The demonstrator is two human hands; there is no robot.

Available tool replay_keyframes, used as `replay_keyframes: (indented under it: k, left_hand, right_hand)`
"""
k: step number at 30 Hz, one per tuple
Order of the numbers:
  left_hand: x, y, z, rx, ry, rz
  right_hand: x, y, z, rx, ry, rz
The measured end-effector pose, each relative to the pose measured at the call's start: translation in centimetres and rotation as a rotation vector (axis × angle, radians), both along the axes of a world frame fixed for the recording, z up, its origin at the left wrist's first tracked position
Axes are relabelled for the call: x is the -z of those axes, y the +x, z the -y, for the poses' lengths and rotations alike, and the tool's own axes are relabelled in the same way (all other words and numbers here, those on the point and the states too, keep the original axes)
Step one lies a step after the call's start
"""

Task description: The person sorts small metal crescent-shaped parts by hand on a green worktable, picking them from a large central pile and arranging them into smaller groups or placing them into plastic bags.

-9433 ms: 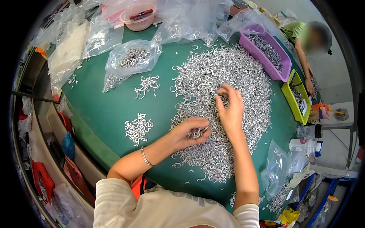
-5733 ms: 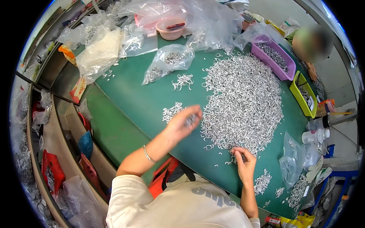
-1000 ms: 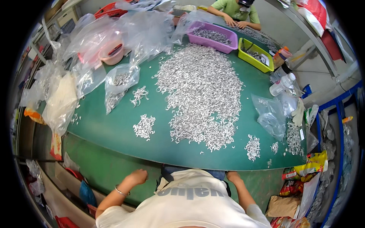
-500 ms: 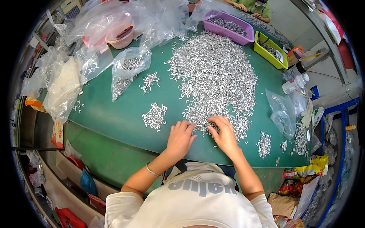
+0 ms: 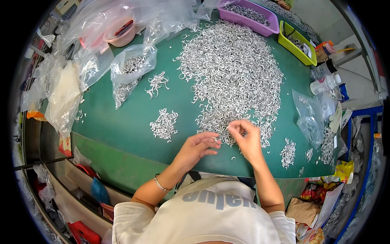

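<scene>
A big pile of small, silver, crescent-shaped metal pieces [image 5: 231, 69] covers the middle of the green table [image 5: 118, 122]. At its near edge my left hand [image 5: 195, 150] is turned partly palm-up, fingers curled, with a few of the metal pieces [image 5: 213, 140] held at its fingertips. Close by on the right, my right hand [image 5: 250, 142] reaches over the pile's near end, thumb and forefinger pinched together. What lies in that pinch is too small to make out. Smaller heaps lie to the left [image 5: 164, 125] and to the right [image 5: 288, 153].
Beyond the pile stand a purple basket [image 5: 248, 18] and a yellow-green basket [image 5: 298, 51]. Clear bags [image 5: 132, 73] and a pink bowl [image 5: 122, 35] occupy the left side. White bottles [image 5: 325, 84] and a plastic bag [image 5: 308, 120] sit at the right. Another person's hand [image 5: 283, 4] shows at the far edge.
My left hand has lifted and turned palm-up, with pieces now at its fingertips. The right hand's fingers have drawn into a pinch. The whole view has shifted slightly.
</scene>
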State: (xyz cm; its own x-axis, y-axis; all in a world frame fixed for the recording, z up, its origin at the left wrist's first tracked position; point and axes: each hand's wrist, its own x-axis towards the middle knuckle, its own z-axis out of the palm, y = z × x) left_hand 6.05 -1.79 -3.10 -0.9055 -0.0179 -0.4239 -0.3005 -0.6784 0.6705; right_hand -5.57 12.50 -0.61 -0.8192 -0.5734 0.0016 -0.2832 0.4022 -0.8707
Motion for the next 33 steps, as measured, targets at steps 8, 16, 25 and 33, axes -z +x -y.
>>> replay_keyframes:
  k: [8, 16, 25, 33]
  left_hand:
    - [0.2, 0.7, -1.5, 0.071, 0.243, 0.169]
    - [-0.1, -1.2, -0.2, -0.187, -1.275, 0.006]
    - [-0.6, -1.8, 0.1, -0.037, -1.484, 0.096]
    - [0.0, -1.2, 1.1, 0.000, -1.544, 0.130]
  right_hand:
    - [-0.5, -1.0, -0.8, -0.103, 0.048, -0.253]
    - [2.1, -1.3, -0.7, -0.448, 0.302, -0.564]
    - [2.7, -4.7, -4.8, -0.032, 0.312, -0.663]
    - [0.8, -1.4, 0.4, -0.382, 0.126, -0.529]
